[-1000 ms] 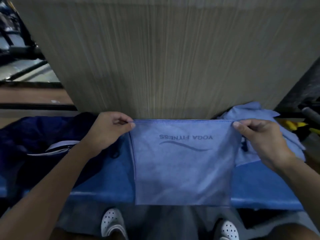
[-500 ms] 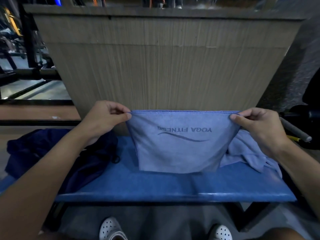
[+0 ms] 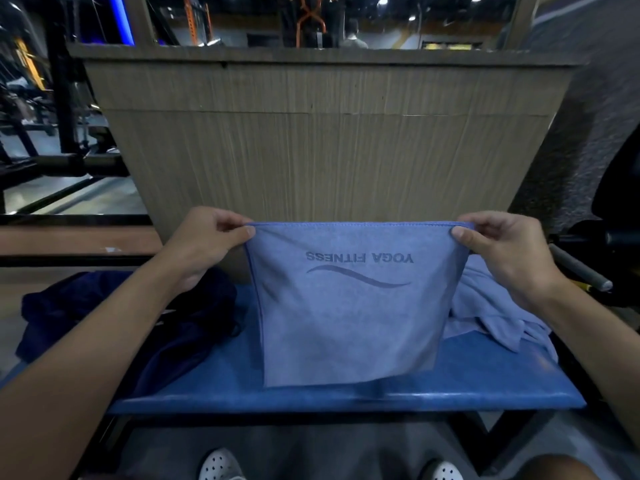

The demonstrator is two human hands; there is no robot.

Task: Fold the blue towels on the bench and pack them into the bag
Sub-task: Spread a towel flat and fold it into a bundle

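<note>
Blue cloth printed "YOGA FITNESS" hangs as a folded towel point(image 3: 349, 306) stretched between two hands. The left hand point(image 3: 207, 240) pinches its top corner at 9 o'clock between thumb and curled fingers, and the right hand point(image 3: 502, 251) pinches the opposite corner at 3 o'clock the same way. The top hem is pulled taut and level, probably so the layers drop straight and the side edges line up. The lower edge just meets the padded blue bench point(image 3: 346, 398) at 6 o'clock, so the seat can take the cloth when it is laid down for the next fold. The lettering reads upside down to the wearer, which suggests the printed end has been turned over in folding. A second towel point(image 3: 485, 317) lies crumpled on the bench at 3 o'clock of the held one, touching it from behind and not yet folded. The dark navy bag point(image 3: 138, 323) slumps on the seat at 9 o'clock, just beside the left forearm and within easy reach for packing; I cannot tell whether its mouth is open. A ribbed wooden panel point(image 3: 329, 150) rises at 12 o'clock.
</note>
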